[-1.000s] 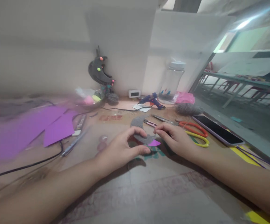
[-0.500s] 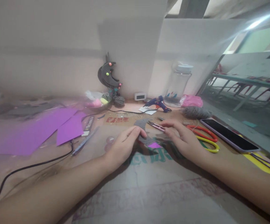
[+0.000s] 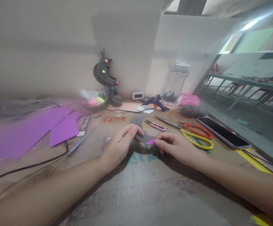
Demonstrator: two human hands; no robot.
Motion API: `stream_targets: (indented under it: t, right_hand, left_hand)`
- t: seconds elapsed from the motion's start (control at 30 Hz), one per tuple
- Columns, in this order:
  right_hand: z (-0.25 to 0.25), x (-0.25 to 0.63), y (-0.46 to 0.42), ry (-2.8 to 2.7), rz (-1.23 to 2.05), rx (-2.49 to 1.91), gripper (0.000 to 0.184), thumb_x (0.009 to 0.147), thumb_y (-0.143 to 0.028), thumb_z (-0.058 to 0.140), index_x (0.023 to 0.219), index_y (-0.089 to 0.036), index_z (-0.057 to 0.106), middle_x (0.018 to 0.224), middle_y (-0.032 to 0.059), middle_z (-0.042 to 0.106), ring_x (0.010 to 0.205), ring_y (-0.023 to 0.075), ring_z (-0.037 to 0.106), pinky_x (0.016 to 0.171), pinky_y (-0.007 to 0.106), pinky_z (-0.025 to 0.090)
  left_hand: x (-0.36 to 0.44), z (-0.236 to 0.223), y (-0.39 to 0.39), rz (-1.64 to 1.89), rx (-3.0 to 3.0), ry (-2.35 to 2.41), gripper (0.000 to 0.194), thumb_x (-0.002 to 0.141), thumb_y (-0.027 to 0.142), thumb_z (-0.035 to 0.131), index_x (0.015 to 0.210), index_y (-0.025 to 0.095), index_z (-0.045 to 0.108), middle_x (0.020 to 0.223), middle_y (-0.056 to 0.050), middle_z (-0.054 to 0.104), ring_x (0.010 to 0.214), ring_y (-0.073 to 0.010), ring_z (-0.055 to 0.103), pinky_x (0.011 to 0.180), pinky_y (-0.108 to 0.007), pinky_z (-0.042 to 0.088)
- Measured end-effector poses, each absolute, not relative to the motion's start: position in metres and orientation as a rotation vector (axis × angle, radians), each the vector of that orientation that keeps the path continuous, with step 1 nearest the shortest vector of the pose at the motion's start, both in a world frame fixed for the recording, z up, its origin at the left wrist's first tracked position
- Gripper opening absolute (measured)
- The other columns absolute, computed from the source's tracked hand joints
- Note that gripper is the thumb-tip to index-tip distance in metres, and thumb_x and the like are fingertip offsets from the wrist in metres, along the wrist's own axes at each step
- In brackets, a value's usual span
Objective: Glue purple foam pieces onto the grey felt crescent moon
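My left hand [image 3: 123,141] pinches a grey crescent [image 3: 138,121], which looks wound with yarn, between thumb and fingers. A small purple tip [image 3: 150,142] shows at the crescent's lower right end. My right hand [image 3: 171,142] is closed with thumb and forefinger on that purple tip. Just beyond the right hand lie pink thread snips [image 3: 155,125] and a pair of scissors [image 3: 197,144] with one red and one yellow handle. Part of the crescent is hidden behind my left fingers.
Purple paper sheets [image 3: 63,128] lie at left beside a pen [image 3: 77,144] and black cord. Further back are a glue gun [image 3: 156,102], small clock [image 3: 138,95], clear bottle [image 3: 176,84], grey yarn [image 3: 191,110] and a decorated dark crescent [image 3: 103,73]. A phone [image 3: 223,131] lies at right.
My right hand has moved from beside the snips to the purple tip and closed on it. My left thumb has closed over the crescent since the first frame. The view shifted slightly.
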State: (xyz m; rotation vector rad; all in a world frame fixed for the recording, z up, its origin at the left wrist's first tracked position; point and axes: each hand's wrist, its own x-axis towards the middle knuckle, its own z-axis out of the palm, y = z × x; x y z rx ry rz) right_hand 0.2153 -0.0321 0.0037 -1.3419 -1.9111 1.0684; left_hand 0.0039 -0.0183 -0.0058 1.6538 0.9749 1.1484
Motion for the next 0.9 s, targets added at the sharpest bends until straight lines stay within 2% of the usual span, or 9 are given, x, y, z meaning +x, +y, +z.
stream_targets:
  t: [0.1, 0.2, 0.27, 0.37, 0.53, 0.67, 0.77, 0.83, 0.9]
  right_hand:
    - [0.002, 0.215, -0.033, -1.828, 1.077, -1.336, 0.030, 0.086, -0.044, 0.059, 0.074, -0.017, 0.060, 0.058, -0.0027, 0.054, 0.052, 0.0105, 0.050, 0.049, 0.022, 0.039]
    - [0.001, 0.219, -0.032, -1.806, 0.964, -1.336, 0.028, 0.087, -0.043, 0.058, 0.077, -0.017, 0.061, 0.059, -0.0031, 0.054, 0.048, 0.0096, 0.048, 0.044, 0.021, 0.037]
    - [0.001, 0.222, -0.029, -1.807, 0.854, -1.336, 0.027, 0.088, -0.043, 0.056, 0.078, -0.018, 0.061, 0.059, -0.0029, 0.055, 0.048, 0.0100, 0.048, 0.044, 0.021, 0.038]
    - [0.002, 0.226, -0.024, -1.835, 0.655, -1.307, 0.027, 0.090, -0.042, 0.055, 0.077, -0.019, 0.062, 0.063, -0.0010, 0.059, 0.055, 0.0127, 0.054, 0.051, 0.024, 0.044]
    - [0.000, 0.229, -0.021, -1.840, 0.564, -1.297, 0.028, 0.092, -0.042, 0.054, 0.080, -0.019, 0.064, 0.068, 0.0016, 0.064, 0.062, 0.0159, 0.059, 0.059, 0.027, 0.049]
    - [0.000, 0.226, -0.030, -1.899, 0.524, -1.237, 0.027, 0.093, -0.041, 0.054, 0.080, -0.020, 0.065, 0.069, 0.0009, 0.065, 0.064, 0.0156, 0.060, 0.060, 0.026, 0.049]
    - [0.003, 0.222, -0.037, -1.993, 0.486, -1.177, 0.025, 0.093, -0.036, 0.054, 0.078, -0.020, 0.066, 0.070, 0.0012, 0.066, 0.066, 0.0159, 0.061, 0.062, 0.026, 0.049]
    - [0.003, 0.220, -0.039, -2.032, 0.464, -1.167, 0.024, 0.093, -0.034, 0.054, 0.077, -0.020, 0.065, 0.073, 0.0015, 0.068, 0.067, 0.0158, 0.062, 0.063, 0.025, 0.049]
    - [0.002, 0.219, -0.038, -2.060, 0.459, -1.173, 0.022, 0.093, -0.033, 0.054, 0.078, -0.021, 0.066, 0.076, 0.0015, 0.070, 0.068, 0.0157, 0.063, 0.064, 0.025, 0.050]
  left_hand:
    - [0.006, -0.006, -0.018, 1.113, 1.539, 0.940, 0.032, 0.096, 0.044, 0.047, 0.093, 0.019, 0.066, 0.084, -0.002, 0.066, 0.079, -0.0157, 0.063, 0.074, -0.027, 0.050]
    - [0.008, -0.010, -0.010, 1.176, 1.365, 0.904, 0.035, 0.094, 0.044, 0.050, 0.108, 0.017, 0.065, 0.082, -0.003, 0.067, 0.072, -0.0146, 0.064, 0.071, -0.027, 0.052]
    - [0.008, -0.014, -0.003, 1.230, 1.262, 0.916, 0.033, 0.091, 0.042, 0.055, 0.106, 0.015, 0.065, 0.081, -0.003, 0.066, 0.072, -0.0148, 0.065, 0.071, -0.028, 0.053]
    - [0.007, -0.019, 0.004, 1.130, 1.231, 1.008, 0.031, 0.081, 0.042, 0.068, 0.089, 0.013, 0.070, 0.081, -0.005, 0.069, 0.072, -0.0142, 0.064, 0.069, -0.026, 0.050]
    - [0.009, -0.018, 0.003, 1.025, 1.389, 1.068, 0.027, 0.075, 0.042, 0.074, 0.082, 0.016, 0.071, 0.076, -0.003, 0.069, 0.069, -0.0146, 0.061, 0.067, -0.026, 0.047]
    - [0.011, -0.016, -0.002, 1.016, 1.455, 0.962, 0.023, 0.082, 0.037, 0.062, 0.075, 0.017, 0.070, 0.077, -0.004, 0.070, 0.075, -0.0176, 0.063, 0.074, -0.028, 0.049]
    - [0.008, -0.015, -0.006, 0.993, 1.569, 0.866, 0.031, 0.090, 0.034, 0.048, 0.071, 0.019, 0.068, 0.077, -0.004, 0.069, 0.081, -0.0191, 0.062, 0.079, -0.029, 0.047]
    - [0.006, -0.014, -0.008, 1.023, 1.599, 0.804, 0.038, 0.095, 0.037, 0.039, 0.078, 0.019, 0.068, 0.083, -0.004, 0.069, 0.084, -0.0195, 0.062, 0.082, -0.030, 0.046]
    - [0.006, -0.014, -0.009, 1.041, 1.579, 0.798, 0.041, 0.096, 0.044, 0.038, 0.080, 0.019, 0.065, 0.081, -0.004, 0.067, 0.081, -0.0189, 0.060, 0.079, -0.030, 0.046]
